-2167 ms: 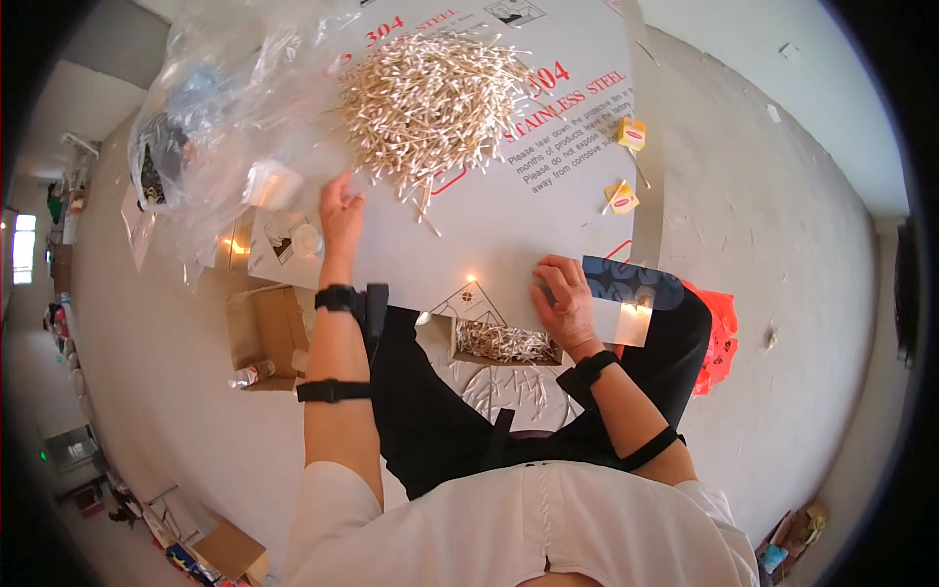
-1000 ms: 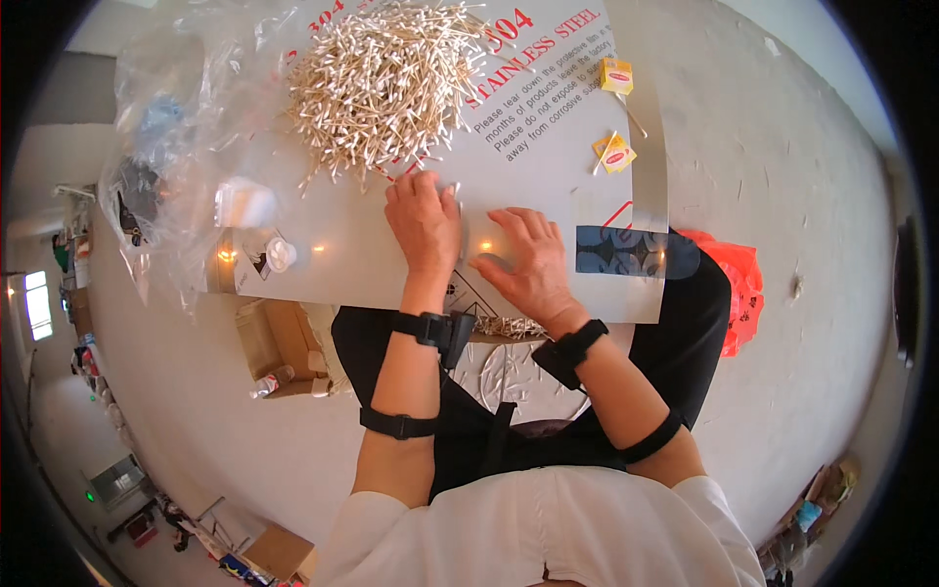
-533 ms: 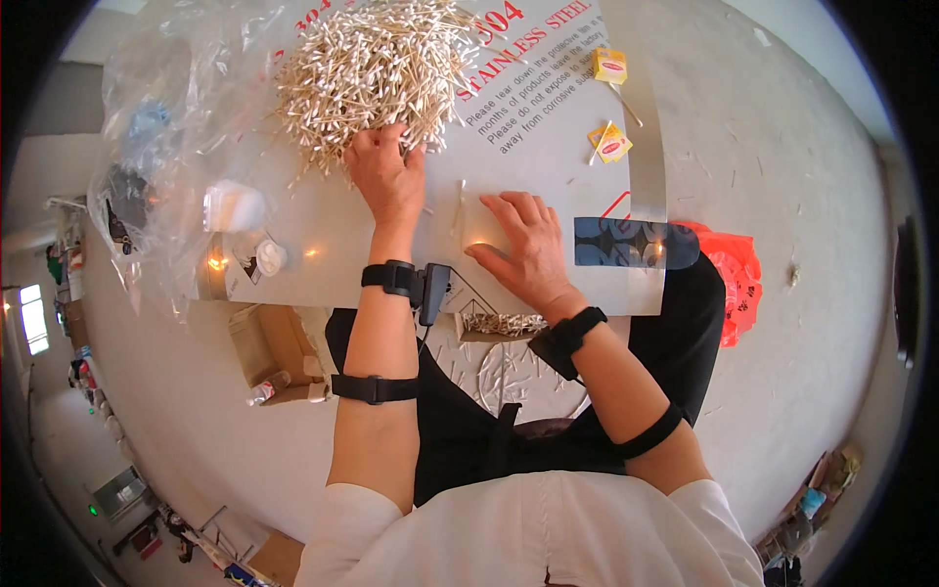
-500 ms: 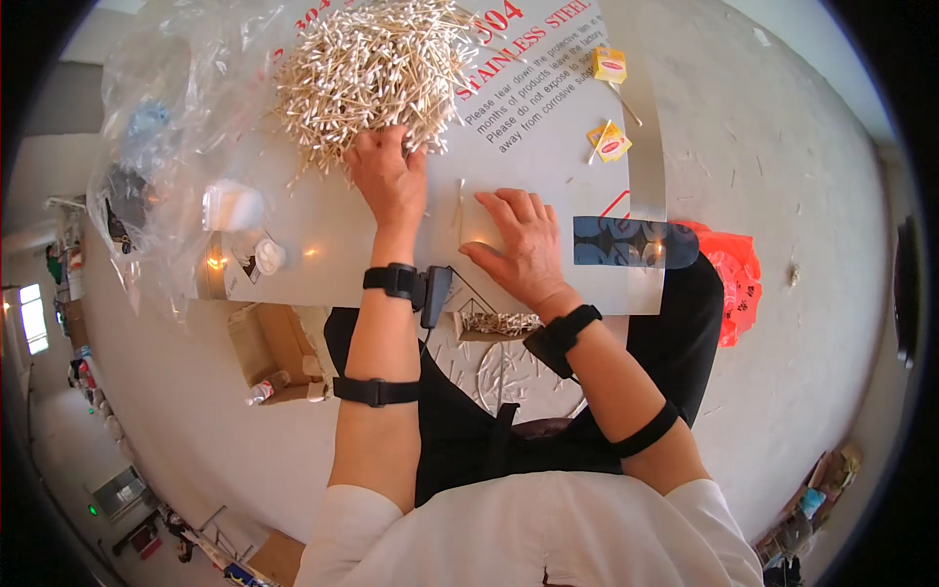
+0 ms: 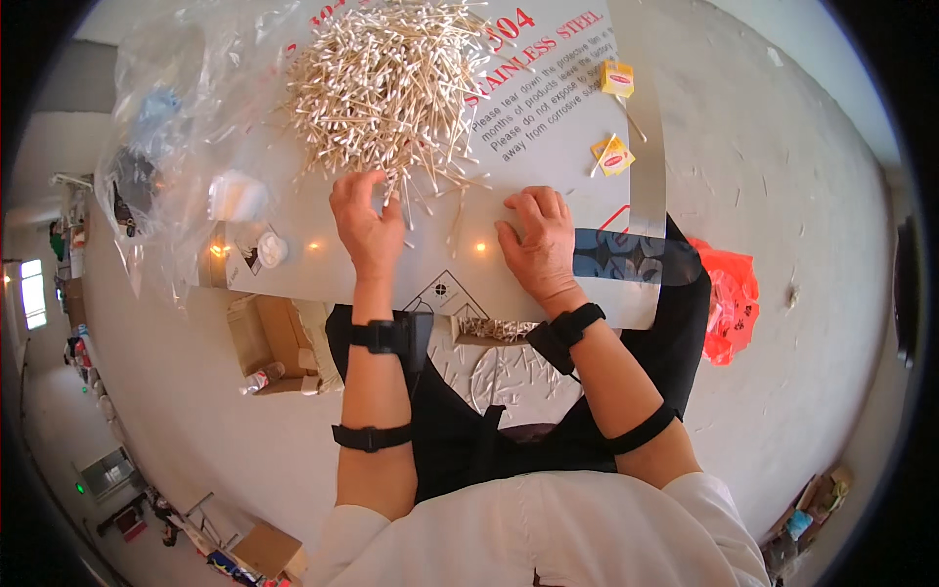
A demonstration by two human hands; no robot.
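A big heap of cotton swabs [image 5: 386,93] lies at the far side of the metal sheet [image 5: 323,274]. At its near edge is my left hand [image 5: 370,227], palm down, fingers bent and thumb apart. Its fingertips are by the lowest swabs, and none is plainly gripped. To the right, my right hand [image 5: 543,245] rests over the sheet with curved fingers and the thumb held away, apparently empty. A loose swab [image 5: 457,223] lies between my hands. Two small yellow boxes, one upper [image 5: 617,78] and one lower [image 5: 612,156], sit at the far right with swabs beside them.
Clear plastic bags [image 5: 161,117] and a round white item [image 5: 271,250] are on the left. Below the sheet's near edge stand an open cardboard box [image 5: 274,342] and a box of swabs [image 5: 492,330]. A red plastic bag [image 5: 732,298] lies right of my leg.
My left hand has drawn back and left from the heap, and several swabs now stick out at its near edge. My right hand has shifted slightly right.
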